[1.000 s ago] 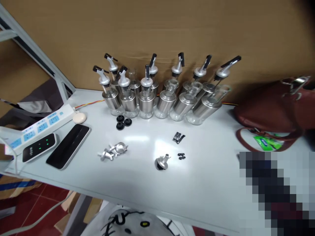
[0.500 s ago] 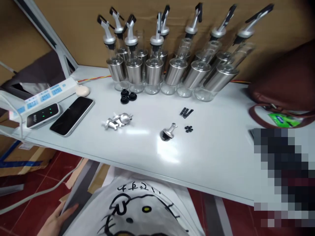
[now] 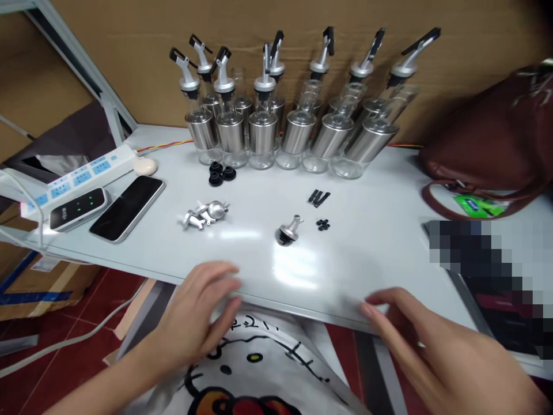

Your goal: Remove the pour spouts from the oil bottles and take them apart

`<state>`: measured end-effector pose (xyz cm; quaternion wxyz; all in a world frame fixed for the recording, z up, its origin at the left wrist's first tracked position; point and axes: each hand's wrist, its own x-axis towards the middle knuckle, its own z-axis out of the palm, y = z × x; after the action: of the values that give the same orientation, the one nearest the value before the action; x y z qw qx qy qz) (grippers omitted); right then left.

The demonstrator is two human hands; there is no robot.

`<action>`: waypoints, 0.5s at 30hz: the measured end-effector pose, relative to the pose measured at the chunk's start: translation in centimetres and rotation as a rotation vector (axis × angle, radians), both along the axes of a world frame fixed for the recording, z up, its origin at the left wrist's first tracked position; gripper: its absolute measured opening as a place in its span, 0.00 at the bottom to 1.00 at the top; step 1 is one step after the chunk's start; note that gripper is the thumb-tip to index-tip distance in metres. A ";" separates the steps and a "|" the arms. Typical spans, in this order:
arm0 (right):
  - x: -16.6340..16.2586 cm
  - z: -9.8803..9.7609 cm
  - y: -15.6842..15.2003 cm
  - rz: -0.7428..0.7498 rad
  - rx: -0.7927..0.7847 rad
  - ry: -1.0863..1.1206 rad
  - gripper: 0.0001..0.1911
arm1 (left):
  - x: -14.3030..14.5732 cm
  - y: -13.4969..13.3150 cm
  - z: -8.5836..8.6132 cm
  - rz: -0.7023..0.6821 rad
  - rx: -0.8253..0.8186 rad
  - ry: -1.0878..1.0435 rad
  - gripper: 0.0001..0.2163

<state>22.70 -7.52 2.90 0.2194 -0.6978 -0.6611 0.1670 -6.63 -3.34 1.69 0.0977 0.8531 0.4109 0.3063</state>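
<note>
My left hand (image 3: 196,314) and my right hand (image 3: 425,346) hover at the near edge of the white table (image 3: 367,259), fingers apart and holding nothing. Beyond them lies a single metal pourer spout (image 3: 288,229) with a black stopper. A small heap of bare metal spouts (image 3: 204,214) lies to the left. Three black rubber stoppers (image 3: 220,173) sit near the bottles. Small black levers (image 3: 318,197) and tiny black rings (image 3: 322,224) lie right of centre. Several glass and steel dispenser bottles (image 3: 263,127) stand in rows at the back.
A phone (image 3: 127,207), a small black device (image 3: 78,208) and a white power strip (image 3: 82,176) lie at the left. A brown handbag (image 3: 488,150) sits at the right. A cardboard wall (image 3: 259,23) backs the table.
Both hands have come up into view at the table's near edge. The camera has tilted down and back a little, so the bottles sit lower in the picture than half a second ago.
</note>
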 end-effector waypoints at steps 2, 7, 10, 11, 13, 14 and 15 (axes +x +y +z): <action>-1.6 1.5 1.7 0.133 0.061 -0.020 0.20 | 2.2 2.9 0.2 0.006 -0.022 0.130 0.06; -1.9 3.1 2.6 0.221 0.039 -0.084 0.20 | 5.2 5.8 0.0 0.048 -0.132 0.121 0.13; -2.3 4.2 3.4 0.224 0.091 -0.021 0.21 | 6.3 5.9 -0.1 0.036 -0.206 0.095 0.17; -2.8 4.5 3.7 0.249 0.106 0.038 0.20 | 6.7 5.8 -0.2 0.024 -0.218 0.101 0.18; -4.0 4.8 4.2 0.244 0.172 0.165 0.16 | 7.4 5.8 -0.8 0.016 -0.210 0.124 0.18; -4.6 4.6 4.3 0.202 0.220 0.221 0.14 | 7.6 5.8 -1.1 0.015 -0.199 0.136 0.18; -5.1 4.3 4.2 0.141 0.270 0.269 0.11 | 7.7 5.8 -1.4 0.015 -0.191 0.142 0.18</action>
<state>17.59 -3.28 7.23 0.3851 -0.5853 -0.6894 0.1838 1.10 2.45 0.33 0.1471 0.8563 0.4504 0.2054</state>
